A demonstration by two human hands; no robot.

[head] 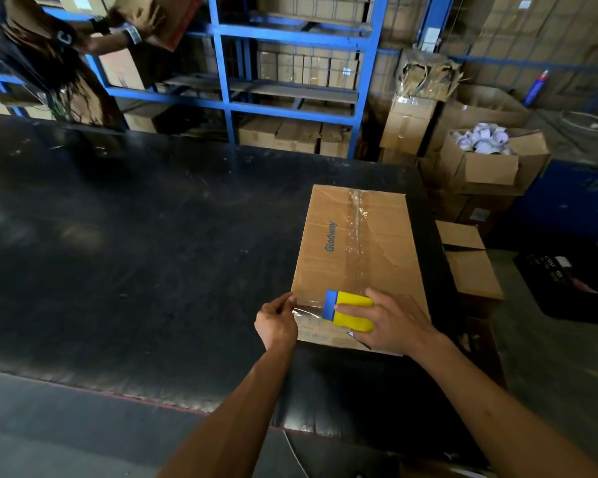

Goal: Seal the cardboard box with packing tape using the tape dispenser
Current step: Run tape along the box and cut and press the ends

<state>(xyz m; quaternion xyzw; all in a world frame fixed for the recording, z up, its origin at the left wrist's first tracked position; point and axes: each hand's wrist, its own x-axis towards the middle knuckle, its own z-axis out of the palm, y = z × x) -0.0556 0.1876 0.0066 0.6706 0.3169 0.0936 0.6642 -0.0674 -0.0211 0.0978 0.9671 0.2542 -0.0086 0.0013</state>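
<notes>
A brown cardboard box [328,267] printed "Glodway" lies flat on the black table [135,253], toward its right side. A strip of clear tape [358,232] runs lengthwise down the box's middle seam. My right hand [390,320] presses a yellow and blue tape dispenser [351,310] onto the near end of the box. A short stretch of clear tape [308,309] reaches left from the dispenser's blue edge. My left hand [277,322] pinches the free end of that tape at the box's near left corner.
Blue metal shelving [225,74] with stacked cartons stands behind the table. Another person [38,53] at the far left holds a carton. Open boxes [480,157] and a black crate [567,281] sit on the floor to the right. The table's near edge [152,401] runs below my arms.
</notes>
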